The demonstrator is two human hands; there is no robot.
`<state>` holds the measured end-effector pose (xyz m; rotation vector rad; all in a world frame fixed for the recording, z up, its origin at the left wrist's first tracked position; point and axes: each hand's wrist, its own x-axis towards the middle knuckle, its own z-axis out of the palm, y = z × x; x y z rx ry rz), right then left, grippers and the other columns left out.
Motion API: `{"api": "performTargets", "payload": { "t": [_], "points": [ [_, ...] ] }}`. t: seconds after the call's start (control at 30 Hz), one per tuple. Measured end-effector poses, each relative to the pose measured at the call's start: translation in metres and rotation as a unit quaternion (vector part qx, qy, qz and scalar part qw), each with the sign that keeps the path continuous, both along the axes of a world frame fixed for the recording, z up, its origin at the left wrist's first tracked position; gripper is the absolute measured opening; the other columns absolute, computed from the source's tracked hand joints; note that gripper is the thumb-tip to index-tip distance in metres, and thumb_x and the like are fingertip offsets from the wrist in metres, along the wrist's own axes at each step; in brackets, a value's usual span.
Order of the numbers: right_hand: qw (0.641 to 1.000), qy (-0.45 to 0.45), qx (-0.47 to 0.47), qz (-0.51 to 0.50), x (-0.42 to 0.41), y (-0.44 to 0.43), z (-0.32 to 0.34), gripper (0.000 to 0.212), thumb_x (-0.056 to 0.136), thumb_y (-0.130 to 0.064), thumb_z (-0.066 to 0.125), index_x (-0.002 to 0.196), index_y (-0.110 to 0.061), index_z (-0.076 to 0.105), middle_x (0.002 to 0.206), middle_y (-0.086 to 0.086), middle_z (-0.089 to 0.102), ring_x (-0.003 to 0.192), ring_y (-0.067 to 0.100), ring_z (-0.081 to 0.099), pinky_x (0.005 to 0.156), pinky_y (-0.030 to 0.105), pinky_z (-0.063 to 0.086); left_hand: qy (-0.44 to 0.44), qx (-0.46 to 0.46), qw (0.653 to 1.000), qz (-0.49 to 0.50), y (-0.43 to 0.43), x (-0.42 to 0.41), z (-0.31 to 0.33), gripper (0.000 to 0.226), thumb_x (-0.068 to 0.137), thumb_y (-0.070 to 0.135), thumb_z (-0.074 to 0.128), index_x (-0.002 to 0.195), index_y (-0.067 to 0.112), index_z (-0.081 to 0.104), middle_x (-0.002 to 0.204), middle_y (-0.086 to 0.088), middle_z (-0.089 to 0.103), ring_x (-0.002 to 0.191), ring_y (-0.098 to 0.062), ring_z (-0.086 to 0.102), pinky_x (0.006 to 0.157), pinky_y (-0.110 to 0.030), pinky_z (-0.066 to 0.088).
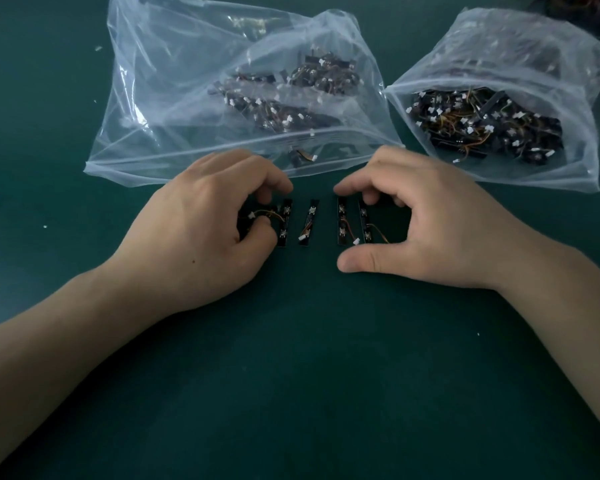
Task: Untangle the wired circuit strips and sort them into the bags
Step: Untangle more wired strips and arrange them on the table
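Observation:
Several short black circuit strips with thin orange wires and white plugs lie in a row on the green mat. My left hand (pixel 205 216) pinches the leftmost strips (pixel 284 221) between thumb and fingers. One strip (pixel 308 223) lies free in the middle. My right hand (pixel 420 223) arches over two strips (pixel 342 221) at the right, its fingertips on their far ends and its thumb just short of their near ends. A large clear bag (pixel 187 98) holding strips lies behind the hands. A second clear bag (pixel 534 64), fuller with tangled strips, lies at the right.
The green mat (pixel 309 358) stretches wide toward me below the hands. Small white specks dot it at the left. A dark tangle of wires (pixel 586 5) shows at the top right corner.

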<state>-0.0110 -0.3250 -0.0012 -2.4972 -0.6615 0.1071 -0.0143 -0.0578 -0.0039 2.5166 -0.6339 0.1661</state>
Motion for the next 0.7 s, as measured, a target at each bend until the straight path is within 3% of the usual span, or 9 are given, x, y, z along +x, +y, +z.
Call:
{"api": "performTargets", "payload": {
  "t": [0.13, 0.23, 0.4, 0.57, 0.7],
  "points": [
    [1.000, -0.004, 0.005, 0.000, -0.002, 0.002, 0.001, 0.068, 0.069, -0.085, 0.065, 0.125, -0.048, 0.063, 0.107, -0.022, 0.054, 0.107, 0.004, 0.058, 0.085, 0.028, 0.049, -0.009, 0.047, 0.998, 0.042, -0.003, -0.005, 0.001, 0.033, 0.084, 0.030, 0.052, 0.114, 0.034, 0.062, 0.087, 0.017, 0.053, 0.079, -0.007, 0.051, 0.063, -0.036, 0.049],
    [1.000, -0.005, 0.003, 0.002, -0.001, 0.003, 0.002, 0.068, 0.070, -0.086, 0.065, 0.125, -0.047, 0.063, 0.108, -0.021, 0.054, 0.105, 0.006, 0.059, 0.085, 0.032, 0.051, -0.008, 0.069, 0.995, 0.067, -0.003, -0.009, 0.001, 0.031, 0.085, 0.034, 0.050, 0.114, 0.038, 0.059, 0.078, 0.017, 0.052, 0.073, 0.001, 0.051, 0.055, -0.029, 0.044],
    [1.000, -0.008, 0.005, 0.002, -0.002, 0.006, 0.002, 0.073, 0.066, -0.090, 0.064, 0.124, -0.046, 0.065, 0.105, -0.020, 0.054, 0.102, 0.006, 0.059, 0.084, 0.036, 0.052, 0.003, 0.074, 0.994, 0.084, -0.005, -0.010, 0.003, 0.033, 0.085, 0.034, 0.047, 0.116, 0.037, 0.059, 0.076, 0.016, 0.053, 0.072, 0.001, 0.051, 0.055, -0.027, 0.039],
    [1.000, -0.007, 0.010, 0.006, -0.002, 0.007, 0.003, 0.074, 0.066, -0.091, 0.064, 0.124, -0.045, 0.065, 0.105, -0.021, 0.054, 0.103, 0.007, 0.059, 0.083, 0.035, 0.051, 0.032, 0.072, 0.995, 0.060, -0.002, -0.011, 0.008, 0.043, 0.068, 0.032, 0.049, 0.111, 0.038, 0.056, 0.081, 0.015, 0.053, 0.076, 0.000, 0.051, 0.057, -0.026, 0.036],
    [1.000, -0.002, 0.009, 0.004, -0.002, 0.007, 0.003, 0.075, 0.066, -0.091, 0.064, 0.124, -0.045, 0.064, 0.105, -0.021, 0.054, 0.103, 0.007, 0.059, 0.082, 0.034, 0.051, 0.030, 0.092, 0.994, 0.052, -0.002, -0.010, 0.008, 0.046, 0.067, 0.033, 0.051, 0.113, 0.037, 0.055, 0.082, 0.017, 0.050, 0.077, 0.003, 0.050, 0.056, -0.025, 0.033]
  ]
}}
